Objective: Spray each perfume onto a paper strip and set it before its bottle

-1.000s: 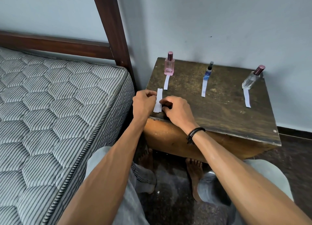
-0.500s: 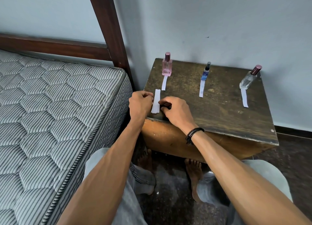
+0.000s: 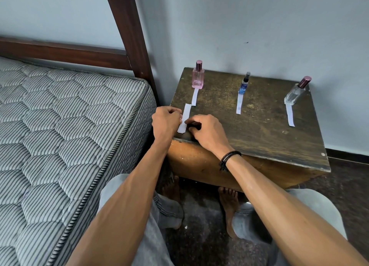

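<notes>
Three perfume bottles stand along the back of a dark wooden table (image 3: 259, 138): a pink bottle (image 3: 198, 77), a slim blue bottle (image 3: 244, 82) and a clear bottle (image 3: 296, 91) with a dark pink cap. A white paper strip lies in front of each: one (image 3: 194, 97) before the pink, one (image 3: 239, 103) before the blue, one (image 3: 290, 116) before the clear. A small stack of spare strips (image 3: 184, 118) lies at the table's front left corner. My left hand (image 3: 165, 119) and my right hand (image 3: 205, 128) flank the stack with curled fingers touching its lower edges.
A bed with a striped quilted mattress (image 3: 65, 130) and a dark wooden frame post (image 3: 129, 34) stands directly left of the table. A pale wall runs behind. My knees and bare feet are below the table's front edge on a dark floor.
Both hands stay at the stack of strips, with only slight finger shifts. The view has drifted a little.
</notes>
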`<action>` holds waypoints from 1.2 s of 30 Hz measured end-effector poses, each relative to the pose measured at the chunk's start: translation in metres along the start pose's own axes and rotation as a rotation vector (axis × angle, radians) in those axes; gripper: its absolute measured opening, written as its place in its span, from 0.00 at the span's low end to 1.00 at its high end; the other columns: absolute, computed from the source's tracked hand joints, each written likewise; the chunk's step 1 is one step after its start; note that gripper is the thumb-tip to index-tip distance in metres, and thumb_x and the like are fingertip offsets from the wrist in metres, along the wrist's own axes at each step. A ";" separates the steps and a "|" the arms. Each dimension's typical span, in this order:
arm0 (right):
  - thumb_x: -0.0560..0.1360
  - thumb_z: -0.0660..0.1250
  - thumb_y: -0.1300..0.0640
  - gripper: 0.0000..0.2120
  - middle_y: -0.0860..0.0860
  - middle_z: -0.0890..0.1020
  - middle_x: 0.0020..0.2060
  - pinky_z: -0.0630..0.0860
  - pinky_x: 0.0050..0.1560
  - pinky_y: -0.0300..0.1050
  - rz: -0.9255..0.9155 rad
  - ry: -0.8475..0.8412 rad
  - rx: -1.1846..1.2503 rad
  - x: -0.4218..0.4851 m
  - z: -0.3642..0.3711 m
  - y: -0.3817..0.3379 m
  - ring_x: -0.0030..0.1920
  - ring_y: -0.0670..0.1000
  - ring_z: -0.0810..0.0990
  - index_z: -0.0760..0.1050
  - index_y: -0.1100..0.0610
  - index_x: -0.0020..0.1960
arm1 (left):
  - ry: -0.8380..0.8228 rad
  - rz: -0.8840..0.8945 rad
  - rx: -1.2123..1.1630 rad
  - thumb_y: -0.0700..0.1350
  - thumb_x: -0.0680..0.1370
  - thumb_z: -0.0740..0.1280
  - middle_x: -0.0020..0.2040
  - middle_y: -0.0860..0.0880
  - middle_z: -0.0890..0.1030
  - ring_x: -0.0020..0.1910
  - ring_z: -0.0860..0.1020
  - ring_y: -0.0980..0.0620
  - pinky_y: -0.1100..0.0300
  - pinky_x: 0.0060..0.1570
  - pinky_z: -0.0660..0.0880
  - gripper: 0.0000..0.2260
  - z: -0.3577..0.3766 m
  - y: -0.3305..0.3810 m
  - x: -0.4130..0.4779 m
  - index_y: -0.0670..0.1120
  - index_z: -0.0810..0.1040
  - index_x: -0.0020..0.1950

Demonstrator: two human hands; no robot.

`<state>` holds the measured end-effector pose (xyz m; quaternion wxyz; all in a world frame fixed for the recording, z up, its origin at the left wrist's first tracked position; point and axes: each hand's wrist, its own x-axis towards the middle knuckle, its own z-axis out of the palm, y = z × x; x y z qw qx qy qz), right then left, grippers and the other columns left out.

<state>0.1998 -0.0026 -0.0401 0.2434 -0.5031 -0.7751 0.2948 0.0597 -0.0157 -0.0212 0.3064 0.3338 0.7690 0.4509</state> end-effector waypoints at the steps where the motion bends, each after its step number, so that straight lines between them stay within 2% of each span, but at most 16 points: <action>1: 0.77 0.71 0.61 0.13 0.48 0.87 0.53 0.80 0.58 0.53 0.003 0.001 0.002 0.000 0.000 0.000 0.56 0.51 0.83 0.85 0.49 0.59 | 0.005 -0.002 -0.004 0.39 0.74 0.62 0.35 0.51 0.86 0.38 0.85 0.55 0.52 0.50 0.84 0.12 0.000 -0.001 0.000 0.48 0.85 0.42; 7: 0.77 0.71 0.61 0.12 0.48 0.87 0.54 0.80 0.56 0.49 -0.004 0.019 0.017 0.000 0.000 0.000 0.55 0.51 0.84 0.84 0.51 0.58 | 0.027 0.006 0.014 0.38 0.76 0.63 0.35 0.51 0.86 0.37 0.85 0.56 0.53 0.49 0.84 0.11 -0.002 0.000 0.000 0.46 0.86 0.44; 10: 0.77 0.71 0.60 0.12 0.47 0.86 0.54 0.79 0.55 0.50 -0.024 0.014 0.001 -0.001 0.003 -0.001 0.56 0.52 0.82 0.84 0.50 0.58 | 0.026 0.013 0.032 0.39 0.76 0.63 0.35 0.51 0.86 0.37 0.85 0.55 0.53 0.49 0.84 0.11 -0.002 0.002 -0.002 0.46 0.86 0.45; 17: 0.78 0.70 0.60 0.12 0.45 0.86 0.54 0.73 0.50 0.45 -0.056 -0.007 -0.020 -0.003 0.003 0.000 0.55 0.51 0.76 0.84 0.49 0.59 | 0.029 -0.019 0.047 0.40 0.74 0.63 0.31 0.50 0.85 0.35 0.85 0.55 0.52 0.49 0.84 0.11 -0.007 0.002 -0.002 0.47 0.86 0.41; 29: 0.79 0.70 0.59 0.12 0.44 0.86 0.56 0.74 0.53 0.47 -0.063 -0.015 -0.003 -0.005 0.004 -0.001 0.55 0.51 0.75 0.84 0.48 0.59 | 0.038 -0.005 0.035 0.41 0.76 0.66 0.33 0.51 0.85 0.36 0.85 0.55 0.53 0.46 0.84 0.09 -0.008 0.002 0.000 0.47 0.86 0.41; 36: 0.78 0.70 0.61 0.11 0.46 0.85 0.55 0.75 0.57 0.47 -0.035 -0.007 0.049 -0.003 -0.007 -0.002 0.56 0.51 0.78 0.84 0.52 0.59 | 0.044 0.020 0.002 0.42 0.77 0.66 0.34 0.51 0.85 0.39 0.85 0.52 0.50 0.51 0.83 0.10 -0.008 0.005 0.002 0.49 0.84 0.38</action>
